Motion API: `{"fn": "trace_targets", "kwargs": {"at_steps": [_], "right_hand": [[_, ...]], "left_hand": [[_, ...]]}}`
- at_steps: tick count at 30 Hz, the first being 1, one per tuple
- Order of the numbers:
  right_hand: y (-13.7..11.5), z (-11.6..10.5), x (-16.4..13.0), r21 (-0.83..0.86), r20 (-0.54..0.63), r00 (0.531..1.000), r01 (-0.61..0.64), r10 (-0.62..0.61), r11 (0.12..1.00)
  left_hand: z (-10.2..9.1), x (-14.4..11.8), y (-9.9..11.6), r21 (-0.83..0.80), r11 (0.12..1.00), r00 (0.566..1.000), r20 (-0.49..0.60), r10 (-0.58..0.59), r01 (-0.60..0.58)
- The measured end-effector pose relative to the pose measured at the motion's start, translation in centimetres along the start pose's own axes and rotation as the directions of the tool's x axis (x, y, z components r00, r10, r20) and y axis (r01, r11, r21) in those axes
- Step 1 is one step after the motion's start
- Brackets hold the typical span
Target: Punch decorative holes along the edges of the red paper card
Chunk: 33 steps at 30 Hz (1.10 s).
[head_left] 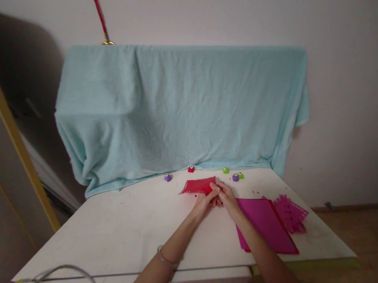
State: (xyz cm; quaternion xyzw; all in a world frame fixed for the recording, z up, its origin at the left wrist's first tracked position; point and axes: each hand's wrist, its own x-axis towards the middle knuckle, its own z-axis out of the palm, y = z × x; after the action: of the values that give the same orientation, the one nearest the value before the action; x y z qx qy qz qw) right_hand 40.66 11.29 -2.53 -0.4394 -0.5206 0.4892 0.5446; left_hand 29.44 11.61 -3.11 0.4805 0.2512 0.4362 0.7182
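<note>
A red sheet of paper [197,186] with a row of small cut-outs along its edges is held up above the white table. My left hand [207,199] is closed on its near right part, thumb on top. At the sheet's right corner, the fingers of my right hand [225,195] are pinched together against it, close to my left thumb. My fingers cover that corner, so anything else between them is hidden. A tiny red scrap [196,195] lies just below the sheet.
Purple sheets [259,223] over red ones lie right of my hands, beside cut magenta pieces [289,214]. Small one-eyed figures in purple [168,177], red [191,169] and green [225,170] line the back. A light blue cloth [190,111] hangs behind; a grey cable [65,267] loops front left.
</note>
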Motion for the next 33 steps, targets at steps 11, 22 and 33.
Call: {"fn": "trace_targets", "kwargs": {"at_steps": [11, 22, 33], "right_hand": [[-0.3, -0.1, 0.3, 0.06, 0.065, 0.993, -0.107, 0.103, 0.993], [-0.4, -0.2, 0.2, 0.074, 0.091, 0.992, -0.099, 0.092, 0.992], [-1.0, -0.1, 0.1, 0.117, 0.075, 0.987, -0.151, 0.143, 0.982]], "left_hand": [[0.0, 0.7, 0.1, -0.176, 0.982, 0.998, 0.012, -0.067, 0.068], [-0.1, 0.4, 0.5, -0.19, 0.98, 0.998, 0.031, -0.052, 0.057], [0.0, 0.1, 0.9, -0.152, 0.984, 0.995, -0.016, -0.096, 0.093]]}}
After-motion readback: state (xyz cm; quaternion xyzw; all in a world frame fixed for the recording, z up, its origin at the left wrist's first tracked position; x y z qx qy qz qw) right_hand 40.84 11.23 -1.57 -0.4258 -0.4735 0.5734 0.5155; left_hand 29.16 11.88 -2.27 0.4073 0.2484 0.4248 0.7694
